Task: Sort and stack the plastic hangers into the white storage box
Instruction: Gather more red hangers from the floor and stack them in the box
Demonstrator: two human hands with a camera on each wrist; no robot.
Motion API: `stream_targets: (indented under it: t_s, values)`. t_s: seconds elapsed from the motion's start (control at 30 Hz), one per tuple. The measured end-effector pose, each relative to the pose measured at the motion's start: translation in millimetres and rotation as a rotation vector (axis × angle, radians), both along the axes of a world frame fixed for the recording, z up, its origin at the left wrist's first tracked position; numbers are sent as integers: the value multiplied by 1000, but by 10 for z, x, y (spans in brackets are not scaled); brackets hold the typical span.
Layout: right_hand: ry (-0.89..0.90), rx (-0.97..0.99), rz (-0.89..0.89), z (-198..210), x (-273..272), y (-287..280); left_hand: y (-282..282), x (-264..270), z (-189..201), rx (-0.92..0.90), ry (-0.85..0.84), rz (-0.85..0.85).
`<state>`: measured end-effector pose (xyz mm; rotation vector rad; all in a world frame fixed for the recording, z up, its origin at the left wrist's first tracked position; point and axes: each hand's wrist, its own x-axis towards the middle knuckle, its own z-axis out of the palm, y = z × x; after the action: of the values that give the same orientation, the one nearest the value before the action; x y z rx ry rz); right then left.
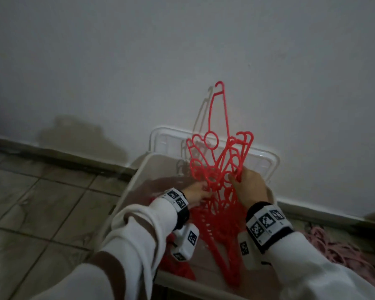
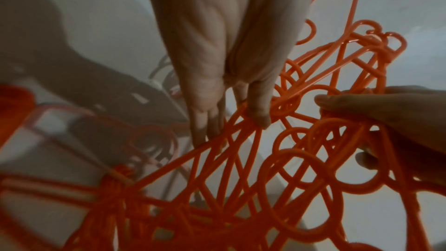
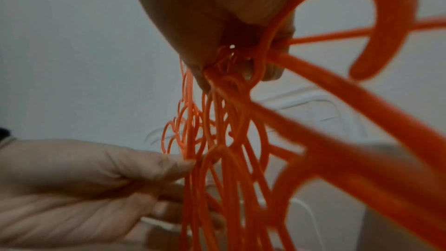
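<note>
A tangled bundle of red plastic hangers (image 1: 217,174) stands upright over the white storage box (image 1: 126,191), with one hanger poking up highest against the wall. My right hand (image 1: 236,178) grips the bundle on its right side, fingers curled round several hooks (image 3: 265,58). My left hand (image 1: 204,195) is lower on the left side and pinches thin hanger bars (image 2: 241,159) between thumb (image 2: 262,117) and fingers. More red hangers (image 1: 178,271) lie in the box under my left wrist.
The box's clear lid (image 1: 167,139) leans on the white wall behind the box. A heap of pink hangers (image 1: 342,250) lies on the floor to the right. Tiled floor (image 1: 41,202) spreads to the left.
</note>
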<state>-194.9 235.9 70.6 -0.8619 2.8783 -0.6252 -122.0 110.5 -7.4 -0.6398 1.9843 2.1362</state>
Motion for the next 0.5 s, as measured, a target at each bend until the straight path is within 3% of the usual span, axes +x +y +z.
stream_targets:
  t_s: [0.1,0.23,0.3,0.37,0.5]
  values:
    - [-60,173,53,-171,5,-83,-23,59,-203,93,-140,4]
    - [-228,276,156,-459,50,-159,-89,128,-297,19,-471,134]
    - [-312,328,189,-569,68,-173,-62,215,-325,-244,-530,-12]
    - [-358,424,195,-629,89,-174,-39,257,-434,-282,-535,-63]
    - [-388,454,153,-721,55,-108,-11,286,-491,-225,-546,179]
